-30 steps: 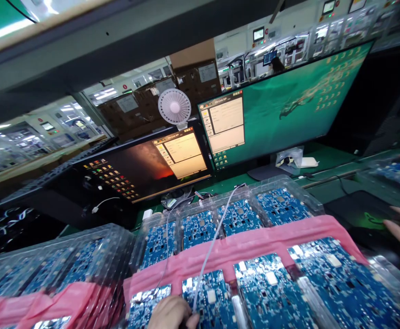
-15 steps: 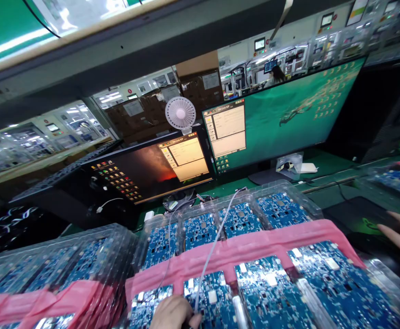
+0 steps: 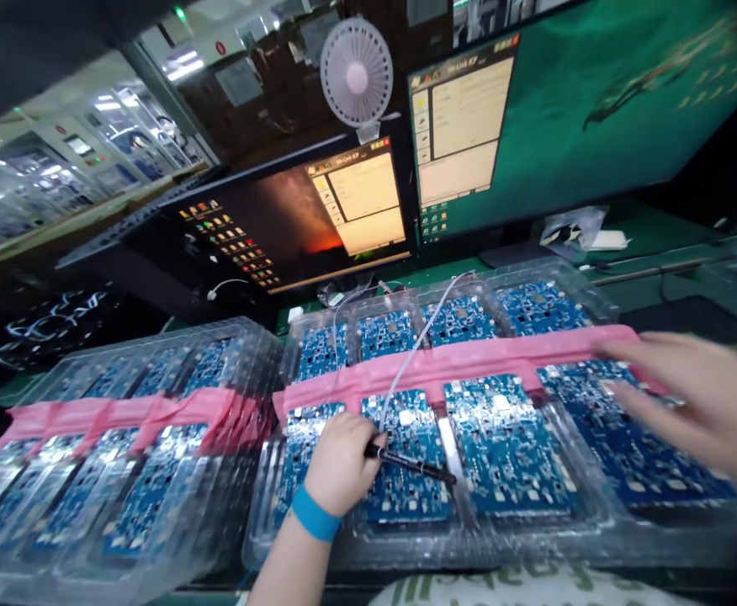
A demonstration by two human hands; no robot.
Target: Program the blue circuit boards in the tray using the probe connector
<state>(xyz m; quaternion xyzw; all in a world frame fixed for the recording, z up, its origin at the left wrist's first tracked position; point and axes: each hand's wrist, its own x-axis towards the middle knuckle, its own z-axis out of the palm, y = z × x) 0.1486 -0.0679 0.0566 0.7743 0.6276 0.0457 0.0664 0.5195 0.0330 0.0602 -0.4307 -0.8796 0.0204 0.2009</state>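
Note:
My left hand [image 3: 341, 461], with a blue band at its wrist, is closed round a black pen [image 3: 416, 465] over the blue circuit boards. A thin white cable [image 3: 422, 337] runs from behind the tray down to that hand; whether the fingers also grip it I cannot tell. My right hand [image 3: 697, 404] is blurred, fingers apart and holding nothing, above the rightmost board [image 3: 639, 454] and the end of a pink strip [image 3: 469, 358]. Several boards lie in the clear plastic tray [image 3: 406, 547], with the pink strip across them.
Left of the tray stands a stack of similar clear trays [image 3: 242, 505] with boards and pink strips. Behind are two lit monitors [image 3: 280, 227] and a small white fan [image 3: 356, 71]. A dark mouse pad [image 3: 690, 318] lies at the right.
The view has tilted down, showing more of the trays. My right hand has moved left from the mouse pad area to over the rightmost board. The pen in my left hand now shows plainly.

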